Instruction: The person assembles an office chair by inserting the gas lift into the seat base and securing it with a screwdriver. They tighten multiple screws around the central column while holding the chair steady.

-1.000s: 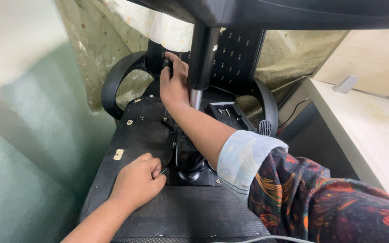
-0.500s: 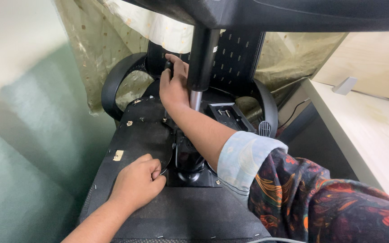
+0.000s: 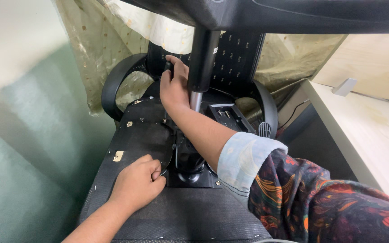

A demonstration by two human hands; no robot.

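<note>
Nothing moved — right hand (image 3: 173, 87) gripping knob (image 3: 168, 66), left hand (image 3: 137, 182) at plate edge (image 3: 169, 155)

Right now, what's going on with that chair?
A person has an office chair turned over, its underside facing the camera. The right hand grips a small black lever beside the gas column. The left hand is curled around the edge of a black plate on the seat bottom. Both armrests show behind, with a curtain beyond and a pale desk to the right.
</note>
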